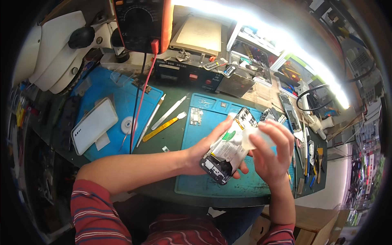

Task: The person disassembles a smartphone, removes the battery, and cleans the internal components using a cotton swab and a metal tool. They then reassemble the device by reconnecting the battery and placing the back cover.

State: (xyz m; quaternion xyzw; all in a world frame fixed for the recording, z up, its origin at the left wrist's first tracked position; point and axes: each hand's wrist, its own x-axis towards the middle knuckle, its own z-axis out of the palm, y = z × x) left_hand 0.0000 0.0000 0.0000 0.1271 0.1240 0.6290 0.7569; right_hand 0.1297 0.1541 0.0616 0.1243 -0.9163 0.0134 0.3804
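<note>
Hands are working mid-frame: left hand [204,153] is gripping the opened phone [226,149]; right hand [269,153] is pinching a white wipe [250,136], best rubbed gently.

The person wears a shirt with red, dark blue and thin white horizontal stripes. Its short sleeves end above the elbows, leaving both forearms bare down to the left hand [201,154] and right hand [270,154]. No rings, watch or gloves show.

Overhead strip-light glare, dark fisheye-bent edges
</note>
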